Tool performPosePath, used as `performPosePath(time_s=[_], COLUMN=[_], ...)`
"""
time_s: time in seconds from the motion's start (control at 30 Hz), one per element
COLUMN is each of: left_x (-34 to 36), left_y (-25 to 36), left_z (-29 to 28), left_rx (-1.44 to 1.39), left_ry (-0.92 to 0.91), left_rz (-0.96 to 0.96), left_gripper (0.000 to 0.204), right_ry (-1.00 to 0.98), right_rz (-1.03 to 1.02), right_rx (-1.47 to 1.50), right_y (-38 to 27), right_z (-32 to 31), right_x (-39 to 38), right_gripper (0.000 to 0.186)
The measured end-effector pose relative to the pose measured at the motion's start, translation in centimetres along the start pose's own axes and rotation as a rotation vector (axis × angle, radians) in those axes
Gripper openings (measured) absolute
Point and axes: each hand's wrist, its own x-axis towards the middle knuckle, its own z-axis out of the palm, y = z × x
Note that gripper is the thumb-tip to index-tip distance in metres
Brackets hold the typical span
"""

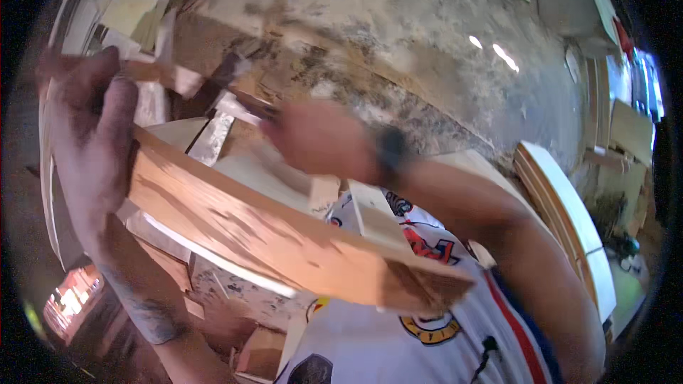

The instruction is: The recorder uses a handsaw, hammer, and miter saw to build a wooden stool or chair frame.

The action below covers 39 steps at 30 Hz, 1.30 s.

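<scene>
A long, light brown wooden board [242,213] runs slantwise across the front, from my left hand to near my shirt. My left hand [96,128] is closed round its far left end, where a shorter wood strip [181,80] points off to the right. My right hand [316,135], smeared by motion, is wrapped round the handle of what looks like a hammer [217,85]. Its dark head is beside the end of the short strip, blurred, so I cannot tell whether they touch. A dark band is on my right wrist.
Behind the hands rises a stained, patchy wall [398,50]. Pale-edged stacked boards [569,220] stand at the right. More wood pieces [131,21] lie at the far left, and a small wooden box shape [262,352] is at the bottom.
</scene>
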Motion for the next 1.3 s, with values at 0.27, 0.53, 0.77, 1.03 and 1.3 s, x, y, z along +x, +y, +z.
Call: performPosePath(time_s=[0.27, 0.53, 0.77, 1.03, 1.3], left_x=[-0.5, 0.2, -1.3, 0.5, 0.9], left_y=[0.3, 0.6, 2.3, 1.5, 0.7], left_z=[-2.3, -1.1, 0.6, -0.6, -0.5], left_rx=[0.213, 0.046, -0.151, -0.127, -0.099], left_ry=[-0.068, 0.023, -0.022, 0.019, 0.022], left_rz=[-0.059, -0.042, -0.031, -0.053, -0.128], left_gripper=[0.019, 0.013, 0.018, 0.018, 0.020], right_ry=[0.026, 0.129, 0.101, 0.143, 0.163], right_rz=[-0.139, -0.383, -0.136, -0.262, -0.205], right_rx=[0.125, 0.010, 0.039, 0.154, 0.083], right_y=[0.4, 0.5, 1.0, 5.1, 2.2], right_z=[-2.1, 3.6, 2.4, 6.0, -0.8], right_x=[-6.2, 8.0, 1.6, 4.3, -6.7], right_gripper=[0.040, 0.041, 0.045, 0.042, 0.037])
